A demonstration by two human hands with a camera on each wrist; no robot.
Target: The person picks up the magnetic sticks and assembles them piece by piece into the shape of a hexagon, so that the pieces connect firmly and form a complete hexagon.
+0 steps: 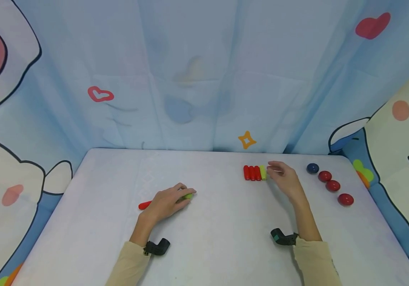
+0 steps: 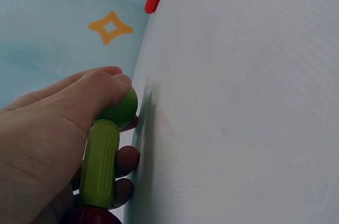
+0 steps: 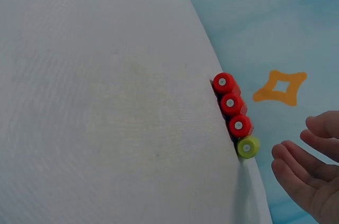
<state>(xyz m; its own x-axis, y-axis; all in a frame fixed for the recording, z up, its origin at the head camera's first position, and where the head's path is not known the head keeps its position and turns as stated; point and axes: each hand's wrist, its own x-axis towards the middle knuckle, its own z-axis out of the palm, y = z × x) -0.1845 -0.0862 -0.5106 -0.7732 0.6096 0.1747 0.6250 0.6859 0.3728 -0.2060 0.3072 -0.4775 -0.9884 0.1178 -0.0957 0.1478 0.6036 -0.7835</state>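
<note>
My left hand [image 1: 168,200] grips a green ball [image 2: 121,110] and a ribbed yellow-green rod [image 2: 99,163] that meets it end to end. A dark red ball [image 2: 90,216] shows below that rod, and a red rod [image 1: 144,205] sticks out left of the palm; the hand hides how they join. At the table's far side, my right hand [image 1: 284,178] hovers with loosely bent fingers and nothing between them. Just left of its fingertips lies a yellow-green rod [image 3: 247,148], side by side with three red rods [image 3: 231,104].
Right of my right hand, a blue ball [image 1: 312,168] and three red balls [image 1: 333,185] lie in a slanting line on the white table [image 1: 225,238]. A blue printed curtain [image 1: 197,59] hangs behind the far edge. Each wrist wears a black camera [image 1: 157,247].
</note>
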